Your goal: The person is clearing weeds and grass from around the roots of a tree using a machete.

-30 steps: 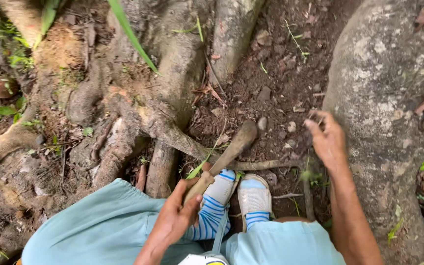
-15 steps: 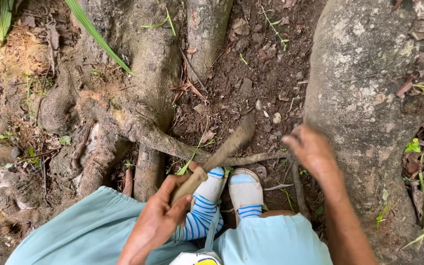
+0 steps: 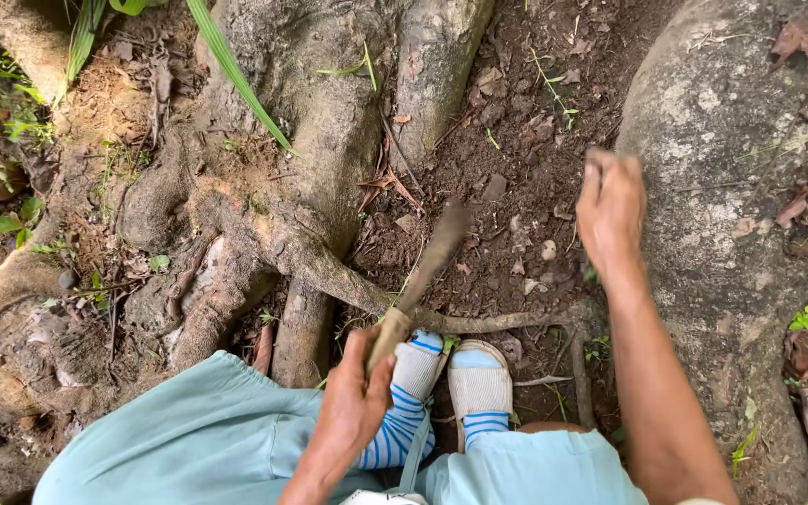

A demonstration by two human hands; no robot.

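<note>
Gripping a wooden-handled blade (image 3: 420, 281), the left hand (image 3: 353, 411) is clenched; the right hand (image 3: 612, 208) blurs, grip unclear.

Pale turquoise trousers (image 3: 189, 440) fill the view from six to eight o'clock, beside blue-and-white striped socks (image 3: 404, 421) in cream slippers (image 3: 481, 383). The tool (image 3: 423, 271) at centre is rusty brown with a tan handle. Grey-brown roots (image 3: 320, 122) and a lichen-mottled grey trunk (image 3: 731, 187) at three o'clock flank dark reddish-brown soil (image 3: 516, 168), with green blades (image 3: 236, 75) at eleven.
</note>
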